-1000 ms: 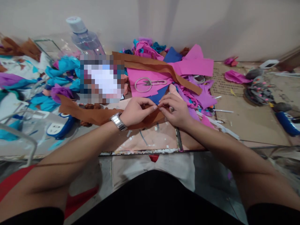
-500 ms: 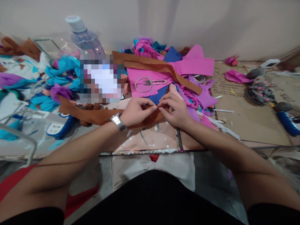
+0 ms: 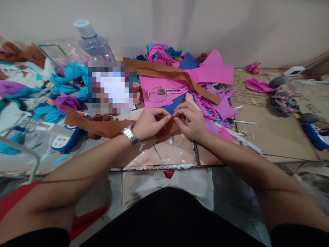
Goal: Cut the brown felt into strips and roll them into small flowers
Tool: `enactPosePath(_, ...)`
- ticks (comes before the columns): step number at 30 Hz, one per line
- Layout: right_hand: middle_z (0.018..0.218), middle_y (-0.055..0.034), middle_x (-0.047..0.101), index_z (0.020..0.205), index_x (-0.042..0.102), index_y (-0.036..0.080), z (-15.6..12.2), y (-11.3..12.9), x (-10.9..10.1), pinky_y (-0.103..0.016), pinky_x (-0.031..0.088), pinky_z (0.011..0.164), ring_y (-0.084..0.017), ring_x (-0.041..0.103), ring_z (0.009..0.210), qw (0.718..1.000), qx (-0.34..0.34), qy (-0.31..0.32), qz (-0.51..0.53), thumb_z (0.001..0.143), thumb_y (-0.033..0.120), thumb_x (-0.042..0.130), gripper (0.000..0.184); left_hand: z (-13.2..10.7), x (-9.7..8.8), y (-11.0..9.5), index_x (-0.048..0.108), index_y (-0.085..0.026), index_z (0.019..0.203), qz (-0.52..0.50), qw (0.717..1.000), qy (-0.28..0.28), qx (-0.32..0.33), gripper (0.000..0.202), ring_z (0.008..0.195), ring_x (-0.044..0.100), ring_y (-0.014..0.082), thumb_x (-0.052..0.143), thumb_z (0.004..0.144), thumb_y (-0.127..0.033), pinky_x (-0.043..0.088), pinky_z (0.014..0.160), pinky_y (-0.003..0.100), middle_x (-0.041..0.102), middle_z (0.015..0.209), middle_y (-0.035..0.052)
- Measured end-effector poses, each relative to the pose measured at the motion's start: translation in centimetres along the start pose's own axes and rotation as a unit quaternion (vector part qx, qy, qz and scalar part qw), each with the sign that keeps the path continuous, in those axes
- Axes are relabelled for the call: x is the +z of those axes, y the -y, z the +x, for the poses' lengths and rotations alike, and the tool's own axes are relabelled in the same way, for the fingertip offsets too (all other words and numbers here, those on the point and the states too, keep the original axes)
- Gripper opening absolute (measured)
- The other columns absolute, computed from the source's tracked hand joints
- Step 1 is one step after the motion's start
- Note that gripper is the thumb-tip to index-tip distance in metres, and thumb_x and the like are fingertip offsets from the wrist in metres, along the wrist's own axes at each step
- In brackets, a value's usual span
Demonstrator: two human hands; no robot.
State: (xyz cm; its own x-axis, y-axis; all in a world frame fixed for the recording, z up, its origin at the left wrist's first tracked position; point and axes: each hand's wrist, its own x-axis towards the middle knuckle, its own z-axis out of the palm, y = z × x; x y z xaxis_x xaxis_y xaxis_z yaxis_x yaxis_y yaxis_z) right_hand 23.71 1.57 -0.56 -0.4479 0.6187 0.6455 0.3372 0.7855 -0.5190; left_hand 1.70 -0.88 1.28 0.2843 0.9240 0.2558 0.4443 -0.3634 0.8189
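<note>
Desk (image 3: pixel 169 154): crowded, paper piled left, right and beyond the snips (image 3: pixel 175 91), so room is limited. Pink paper (image 3: pixel 150 82) is spread under the snips. Brown strip (image 3: pixel 102 127), the piece being worked, is laid on the near side of the snips, run out well to their left and passed beneath both hands. That long left tail is best left slack; if pulled taut, the worked edge would probably be skewed. A second brown strip (image 3: pixel 158 70) is draped beyond the snips and should be kept out of the fingers.

Left hand (image 3: pixel 151 123) and right hand (image 3: pixel 191 120) are brought nearly tip to tip, on the near side of the snips. Each grip is pressed thumb to forefinger; the brown strip's edge is apparently pinched there, though the exact fold is too small to be made out. Light pressure and small, even finger movements seem called for, both grips worked at one rate so the paper isn't torn. Watch (image 3: pixel 130 134), left and near side of the snips, sits close to the strip; snagging should be avoided. White scraps (image 3: pixel 183 161), nearer still than the hands from the snips, should be kept out of the fold.
</note>
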Motion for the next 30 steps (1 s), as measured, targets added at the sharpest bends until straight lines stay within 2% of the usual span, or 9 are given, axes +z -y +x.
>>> enactPosePath(8, 0.105, -0.0067, 0.069, 0.099, 0.07, 0.024, 0.1, 0.21, -0.01, -0.041, 0.058, 0.085, -0.022, 0.067, 0.098, 1.0, 0.013, -0.006, -0.011, 0.095, 0.019, 0.066, 0.007, -0.12, 0.16, 0.0, 0.08, -0.017, 0.097, 0.029, 0.999, -0.011, 0.024, 0.029, 0.079, 0.069, 0.0167, 0.063, 0.099, -0.041, 0.05, 0.076, 0.028, 0.08, 0.09, 0.0035)
enactPosePath(13, 0.106, -0.007, 0.069, 0.098, 0.07, 0.024, 0.03, 0.1, 0.09, -0.041, 0.058, 0.085, -0.023, 0.067, 0.098, 1.0, 0.014, -0.009, -0.001, 0.095, 0.019, 0.067, 0.007, -0.3, 0.34, -0.19, 0.08, -0.019, 0.098, 0.091, 0.994, -0.033, 0.056, 0.029, 0.083, 0.07, 0.0185, 0.061, 0.101, -0.04, 0.051, 0.081, 0.03, 0.081, 0.094, 0.0048)
enactPosePath(20, 0.105, -0.0062, 0.067, 0.097, 0.067, 0.024, 0.03, 0.4, 0.36, -0.037, 0.056, 0.079, -0.022, 0.065, 0.097, 0.999, 0.048, 0.0, 0.025, 0.093, 0.017, 0.065, 0.008, -0.46, 0.41, -0.3, 0.078, -0.02, 0.099, 0.174, 0.979, -0.039, 0.096, 0.031, 0.088, 0.068, 0.0216, 0.056, 0.104, -0.042, 0.048, 0.085, 0.035, 0.079, 0.095, 0.0073)
enactPosePath(30, 0.104, -0.0062, 0.067, 0.093, 0.065, 0.022, 0.07, 0.86, 0.39, -0.032, 0.054, 0.073, -0.02, 0.064, 0.095, 0.993, 0.098, 0.007, 0.065, 0.095, 0.021, 0.065, 0.002, -0.39, 0.55, 0.03, 0.077, -0.02, 0.1, 0.202, 0.969, -0.048, 0.132, 0.031, 0.09, 0.067, 0.0229, 0.055, 0.106, -0.041, 0.047, 0.087, 0.037, 0.079, 0.096, 0.0078)
